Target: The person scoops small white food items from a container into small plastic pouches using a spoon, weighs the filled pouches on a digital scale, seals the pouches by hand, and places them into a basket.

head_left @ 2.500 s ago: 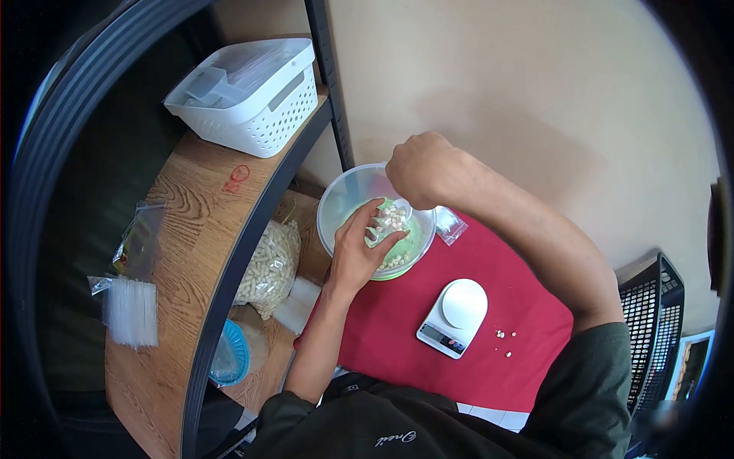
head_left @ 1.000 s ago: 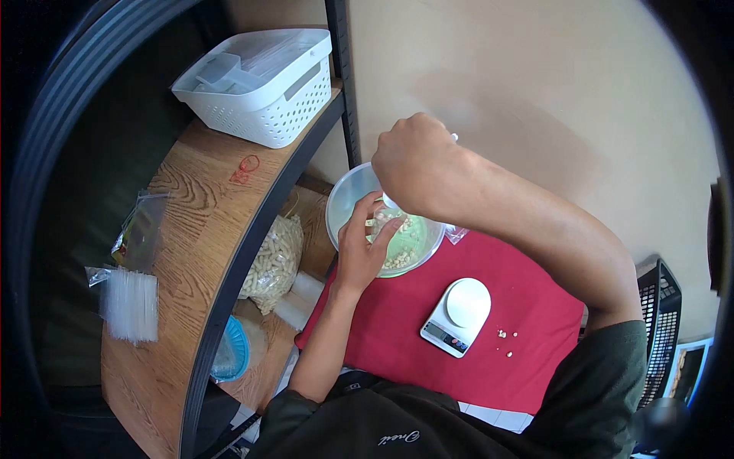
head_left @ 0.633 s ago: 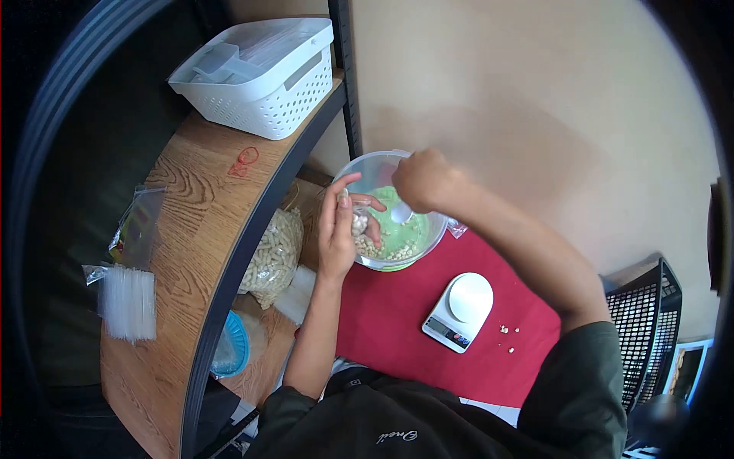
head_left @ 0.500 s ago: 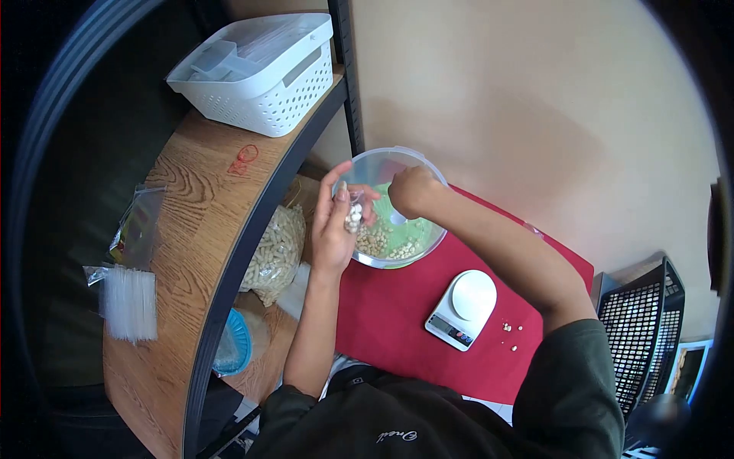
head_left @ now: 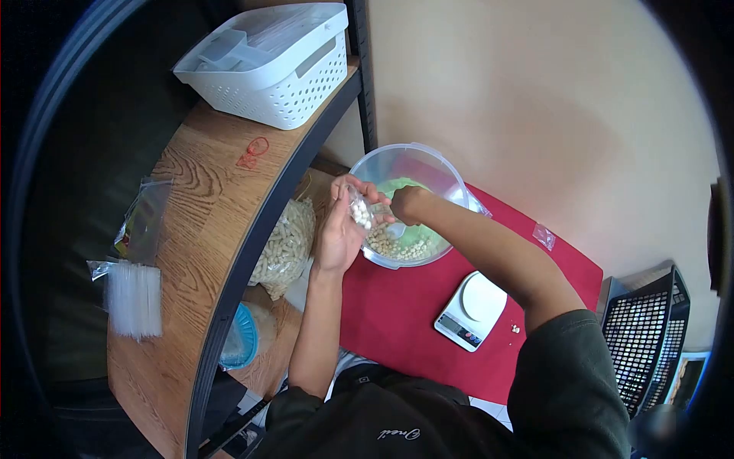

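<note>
A small clear bag (head_left: 361,213) with white pieces in it is held between the thumb and fingers of my left hand (head_left: 345,226), at the left rim of a clear round tub (head_left: 451,164). My right hand (head_left: 410,205) is closed and reaches down into the tub, holding a white spoon (head_left: 395,229) whose bowl is low over the pieces. Many small pale pieces (head_left: 417,249) lie on the tub's green bottom. A white digital scale (head_left: 482,297) stands on the red cloth (head_left: 390,306), its round plate bare.
At the left, a wooden shelf (head_left: 206,191) holds a white basket (head_left: 283,92) and clear plastic sleeves (head_left: 134,300). Below it are a large bag of pale pieces (head_left: 287,249) and a blue basket (head_left: 243,336). A black crate (head_left: 642,336) stands right; a small packet (head_left: 544,236) lies behind.
My right hand has come down from above the tub into it, with the spoon. My left hand with the bag has shifted from over the tub to its left rim.
</note>
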Demonstrator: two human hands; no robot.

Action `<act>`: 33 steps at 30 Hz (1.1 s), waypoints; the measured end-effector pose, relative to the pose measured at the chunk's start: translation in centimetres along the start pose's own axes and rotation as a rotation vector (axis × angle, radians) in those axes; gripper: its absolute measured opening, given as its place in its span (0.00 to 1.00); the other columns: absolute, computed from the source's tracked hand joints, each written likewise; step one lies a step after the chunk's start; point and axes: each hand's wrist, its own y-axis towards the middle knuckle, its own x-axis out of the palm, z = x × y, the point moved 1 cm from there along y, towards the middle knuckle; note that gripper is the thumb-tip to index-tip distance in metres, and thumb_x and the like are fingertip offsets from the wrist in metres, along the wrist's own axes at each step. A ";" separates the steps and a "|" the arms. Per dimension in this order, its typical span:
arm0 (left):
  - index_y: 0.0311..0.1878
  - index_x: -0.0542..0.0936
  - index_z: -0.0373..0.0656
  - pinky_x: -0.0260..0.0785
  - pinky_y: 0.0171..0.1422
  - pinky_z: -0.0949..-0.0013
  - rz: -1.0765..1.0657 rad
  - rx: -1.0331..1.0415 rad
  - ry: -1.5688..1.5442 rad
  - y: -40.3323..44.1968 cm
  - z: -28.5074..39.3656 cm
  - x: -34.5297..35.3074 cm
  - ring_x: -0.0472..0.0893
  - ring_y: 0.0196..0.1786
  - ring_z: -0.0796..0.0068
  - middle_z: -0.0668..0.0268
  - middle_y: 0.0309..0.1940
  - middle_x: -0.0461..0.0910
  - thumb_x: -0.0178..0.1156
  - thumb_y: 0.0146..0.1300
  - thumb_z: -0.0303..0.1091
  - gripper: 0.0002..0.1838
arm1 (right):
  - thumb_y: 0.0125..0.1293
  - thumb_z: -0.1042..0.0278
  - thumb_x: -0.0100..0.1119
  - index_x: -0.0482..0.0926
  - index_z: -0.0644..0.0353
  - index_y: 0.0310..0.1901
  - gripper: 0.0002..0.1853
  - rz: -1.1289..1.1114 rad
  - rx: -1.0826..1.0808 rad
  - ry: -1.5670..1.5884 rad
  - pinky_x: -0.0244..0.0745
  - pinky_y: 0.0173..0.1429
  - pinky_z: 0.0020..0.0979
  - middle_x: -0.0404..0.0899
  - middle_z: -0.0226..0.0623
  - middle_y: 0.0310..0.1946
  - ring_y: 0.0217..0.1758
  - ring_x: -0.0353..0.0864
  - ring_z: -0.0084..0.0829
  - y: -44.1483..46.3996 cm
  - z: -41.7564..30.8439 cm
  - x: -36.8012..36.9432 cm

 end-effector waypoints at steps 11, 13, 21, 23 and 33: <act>0.65 0.62 0.46 0.67 0.45 0.72 0.016 0.102 0.361 0.2 1.1 -1.1 0.68 0.44 0.79 0.68 0.44 0.70 0.48 0.76 0.40 0.19 | 0.55 0.67 0.68 0.84 0.64 0.26 0.09 -0.100 -0.019 0.323 0.79 0.32 0.37 0.82 0.37 0.18 0.25 0.84 0.33 -5.3 2.4 -3.9; 0.64 0.64 0.46 0.67 0.45 0.72 0.034 0.110 0.433 0.5 1.1 -1.2 0.69 0.44 0.80 0.69 0.44 0.70 0.50 0.74 0.38 0.18 | 0.56 0.66 0.66 0.84 0.64 0.25 0.10 -0.065 -0.037 0.336 0.78 0.32 0.36 0.82 0.36 0.18 0.25 0.83 0.33 -7.5 3.1 -5.4; 0.52 0.78 0.40 0.70 0.49 0.72 0.031 0.162 0.905 1.7 -0.1 -0.2 0.75 0.45 0.79 0.67 0.41 0.77 0.63 0.66 0.31 0.13 | 0.50 0.65 0.65 0.84 0.63 0.23 0.09 0.120 0.044 0.310 0.77 0.35 0.39 0.83 0.37 0.19 0.26 0.84 0.35 -17.9 7.6 -11.3; 0.51 0.79 0.38 0.70 0.49 0.71 -0.022 0.238 1.055 1.5 -0.5 1.3 0.76 0.44 0.77 0.67 0.39 0.79 0.67 0.62 0.29 0.15 | 0.50 0.67 0.65 0.84 0.64 0.22 0.08 0.132 0.110 0.293 0.77 0.34 0.39 0.82 0.38 0.18 0.27 0.84 0.36 -19.6 7.4 -12.6; 0.52 0.77 0.36 0.71 0.48 0.67 -0.042 0.243 1.105 1.8 -3.2 4.3 0.78 0.42 0.68 0.59 0.40 0.80 0.70 0.57 0.29 0.20 | 0.51 0.76 0.61 0.85 0.62 0.27 0.04 0.553 0.184 -0.063 0.82 0.38 0.36 0.84 0.47 0.27 0.34 0.87 0.46 -20.5 2.0 -11.6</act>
